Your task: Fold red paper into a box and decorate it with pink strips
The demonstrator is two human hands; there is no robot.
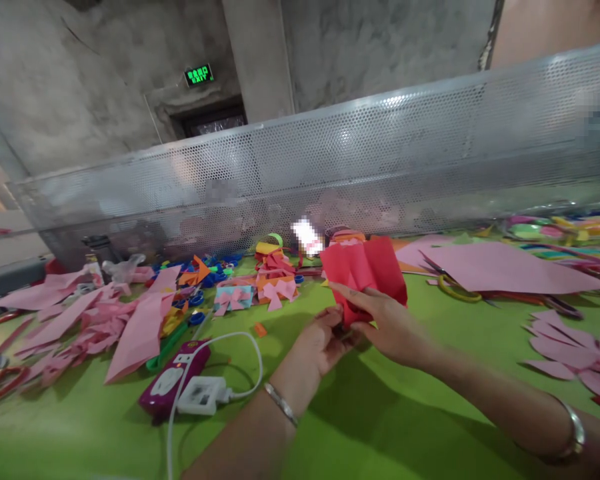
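A folded sheet of red paper (387, 270) is held up above the green table, creased and partly opened out. My left hand (325, 337) pinches its lower edge from below, fingers curled and partly hidden. My right hand (387, 320) lies across the front of the paper, its thumb under the lower edge and its fingers over a fold. Both hands are close together on the paper. Behind it, paper bows (279, 291) in pink and orange sit on the table.
A purple power strip (163, 383) with a white plug (203, 395) and cable is at the left front. Pink paper strips (140, 327) are heaped farther left. Yellow-handled scissors (457, 290) rest by a pink sheet (510, 263). Pink paper petals (570, 347) lie right. A perforated metal panel (360, 153) stands behind.
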